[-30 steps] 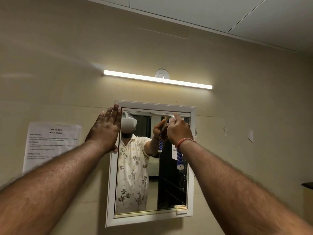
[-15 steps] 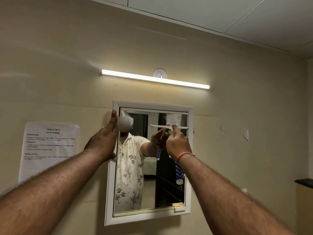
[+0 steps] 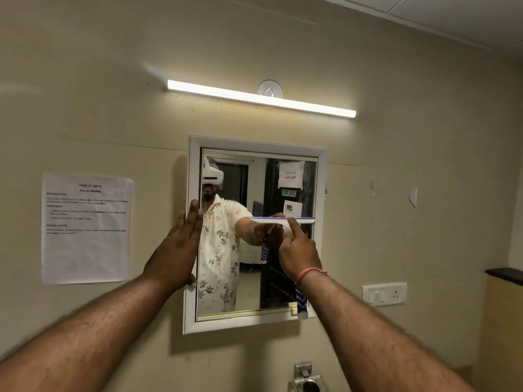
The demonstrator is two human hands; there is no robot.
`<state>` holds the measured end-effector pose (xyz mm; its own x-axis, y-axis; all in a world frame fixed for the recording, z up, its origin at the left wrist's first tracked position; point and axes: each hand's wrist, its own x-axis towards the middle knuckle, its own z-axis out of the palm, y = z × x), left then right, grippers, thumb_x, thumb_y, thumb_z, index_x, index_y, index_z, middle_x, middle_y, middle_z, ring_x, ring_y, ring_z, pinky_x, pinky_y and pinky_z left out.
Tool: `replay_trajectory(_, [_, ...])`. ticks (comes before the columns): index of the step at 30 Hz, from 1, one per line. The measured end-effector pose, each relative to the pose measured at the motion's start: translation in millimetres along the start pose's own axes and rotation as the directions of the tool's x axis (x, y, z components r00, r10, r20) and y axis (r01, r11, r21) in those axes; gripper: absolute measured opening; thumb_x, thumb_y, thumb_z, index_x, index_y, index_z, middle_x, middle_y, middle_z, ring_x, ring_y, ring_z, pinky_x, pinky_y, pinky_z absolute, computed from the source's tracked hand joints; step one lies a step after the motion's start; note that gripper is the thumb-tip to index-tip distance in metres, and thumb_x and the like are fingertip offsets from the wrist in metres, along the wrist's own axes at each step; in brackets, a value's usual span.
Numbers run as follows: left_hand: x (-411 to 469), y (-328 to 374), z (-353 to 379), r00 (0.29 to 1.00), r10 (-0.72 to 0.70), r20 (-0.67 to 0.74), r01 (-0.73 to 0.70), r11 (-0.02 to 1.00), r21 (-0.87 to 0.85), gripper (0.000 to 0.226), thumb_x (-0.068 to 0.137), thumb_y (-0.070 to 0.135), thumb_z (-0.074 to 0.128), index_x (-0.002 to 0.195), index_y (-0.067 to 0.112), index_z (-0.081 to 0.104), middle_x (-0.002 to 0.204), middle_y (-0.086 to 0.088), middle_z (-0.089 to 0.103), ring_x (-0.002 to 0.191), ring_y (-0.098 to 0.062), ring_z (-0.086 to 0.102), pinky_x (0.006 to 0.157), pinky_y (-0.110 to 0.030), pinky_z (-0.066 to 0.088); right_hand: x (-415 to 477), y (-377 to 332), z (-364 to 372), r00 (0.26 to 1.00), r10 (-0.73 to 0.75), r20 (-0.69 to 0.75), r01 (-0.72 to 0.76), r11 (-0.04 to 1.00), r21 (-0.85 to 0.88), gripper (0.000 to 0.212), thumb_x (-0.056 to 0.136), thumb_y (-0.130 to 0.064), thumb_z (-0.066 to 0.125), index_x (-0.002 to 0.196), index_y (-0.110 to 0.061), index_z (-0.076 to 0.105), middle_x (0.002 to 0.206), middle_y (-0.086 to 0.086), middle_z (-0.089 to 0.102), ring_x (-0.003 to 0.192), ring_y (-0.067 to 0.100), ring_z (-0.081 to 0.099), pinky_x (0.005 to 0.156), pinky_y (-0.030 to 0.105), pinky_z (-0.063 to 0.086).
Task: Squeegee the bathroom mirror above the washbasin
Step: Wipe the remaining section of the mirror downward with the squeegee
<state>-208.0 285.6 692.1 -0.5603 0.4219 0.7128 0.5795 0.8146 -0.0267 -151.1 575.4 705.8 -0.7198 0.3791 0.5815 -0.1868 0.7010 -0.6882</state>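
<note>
Because the right hand (image 3: 300,251) wraps the squeegee (image 3: 283,220) handle, only the handle's blue-striped end shows below the wrist. The grip is curled tight around it, with the index finger stretched up the neck. The blade lies level against the mirror (image 3: 254,281) at about mid-height, handle pointing down, its right tip at the mirror's right edge. Glass lies bare left of the blade and below it. The left hand (image 3: 175,250), fingers straight, presses flat on the mirror's left edge.
</note>
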Motion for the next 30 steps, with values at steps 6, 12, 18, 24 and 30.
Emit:
replay_trajectory(6, [-47.3, 1.8, 46.7, 1.000, 0.005, 0.024, -0.005, 1.000, 0.012, 0.180, 0.054, 0.012, 0.112, 0.172, 0.008, -0.023, 0.178, -0.004, -0.042, 0.171, -0.036, -0.013, 0.122, -0.045, 0.052, -18.4, 20.8, 15.8, 1.000, -0.003, -0.003, 0.004, 0.999, 0.037, 0.047, 0.114, -0.043, 0.032, 0.156, -0.064, 0.029, 0.118, 0.000, 0.072, 0.097, 0.020, 0.072, 0.092, 0.052, 0.064])
replay_trajectory(12, [-64.3, -0.8, 67.5, 0.999, 0.002, 0.032, -0.002, 1.000, -0.007, 0.184, 0.045, 0.004, 0.112, 0.174, 0.008, -0.019, 0.181, -0.010, -0.034, 0.172, -0.039, -0.003, 0.120, -0.048, 0.053, -35.9, 38.8, 25.0, 0.999, 0.030, 0.016, -0.030, 1.000, 0.003, 0.048, 0.114, -0.044, 0.032, 0.157, -0.063, 0.026, 0.113, 0.001, 0.072, 0.096, 0.021, 0.072, 0.092, 0.051, 0.063])
replay_trajectory(18, [-76.4, 3.1, 80.3, 0.999, -0.029, 0.041, 0.030, 0.999, -0.030, 0.182, 0.048, 0.006, 0.112, 0.173, 0.008, -0.019, 0.181, -0.010, -0.034, 0.171, -0.037, -0.004, 0.120, -0.047, 0.051, -82.6, 90.2, 46.8, 0.982, 0.169, 0.088, -0.161, 0.983, -0.090, 0.052, 0.113, -0.047, 0.031, 0.164, -0.052, 0.022, 0.109, 0.007, 0.070, 0.098, 0.026, 0.069, 0.095, 0.049, 0.059])
replay_trajectory(24, [-93.3, 5.7, 97.9, 0.998, -0.037, 0.052, 0.038, 0.999, -0.018, 0.177, 0.050, 0.009, 0.112, 0.174, 0.003, -0.014, 0.182, -0.014, -0.031, 0.172, -0.042, -0.003, 0.130, -0.051, 0.040, -101.3, 104.7, 58.8, 0.970, 0.227, 0.089, -0.219, 0.972, -0.085, 0.051, 0.115, -0.043, 0.034, 0.166, -0.044, 0.030, 0.114, 0.006, 0.069, 0.101, 0.025, 0.066, 0.094, 0.045, 0.057])
replay_trajectory(30, [-106.0, 8.9, 110.3, 0.996, -0.044, 0.075, 0.045, 0.999, -0.008, 0.177, 0.050, 0.014, 0.113, 0.174, 0.001, -0.013, 0.182, -0.016, -0.030, 0.172, -0.044, -0.002, 0.131, -0.054, 0.039, -114.7, 123.6, 69.5, 0.957, 0.263, 0.126, -0.251, 0.963, -0.100, 0.052, 0.114, -0.048, 0.034, 0.165, -0.047, 0.027, 0.127, 0.007, 0.069, 0.110, 0.026, 0.066, 0.098, 0.046, 0.058])
